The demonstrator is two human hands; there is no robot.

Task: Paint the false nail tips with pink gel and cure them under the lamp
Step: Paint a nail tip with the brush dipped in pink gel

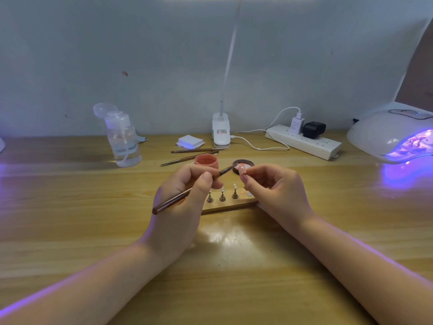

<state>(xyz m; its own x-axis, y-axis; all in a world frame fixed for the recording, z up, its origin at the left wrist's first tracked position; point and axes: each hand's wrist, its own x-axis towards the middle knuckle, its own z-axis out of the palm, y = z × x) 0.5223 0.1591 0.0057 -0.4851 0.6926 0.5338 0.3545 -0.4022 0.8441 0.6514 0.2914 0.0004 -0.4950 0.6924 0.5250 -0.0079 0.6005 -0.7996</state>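
The left hand [185, 193] is gripping a thin brown gel brush [187, 192] between thumb and curled fingers, pen-fashion, above the wooden table [70, 207]. The brush's long axis is running diagonally: its butt end is pointing down and left toward the person, while its bristle tip is pointing up and right, reaching toward the pink false nail tip [241, 170]. The right hand [274, 191] is pinching that nail tip between thumb and forefinger, holding it raised just in front of the open gel pot [243, 164], with the other fingers curled in loosely. The bristles are sitting just beside the nail tip; whether they are touching it is hard to tell. Beneath the two hands, a wooden holder strip [225, 206] is lying on the table, carrying three small metal stands [222, 195] upright in a row. The pot's pink lid [206, 161] is resting just left of the pot, behind the left hand. Two more slim tools [189, 158] are lying near it, tips pointing left. At the far right, the white curing lamp [386, 134] is glowing violet, well apart from the hands. A clear pump bottle [123, 137], a stack of white wipes [190, 141], a clip desk lamp [221, 132] and a power strip [304, 143] are standing along the back.
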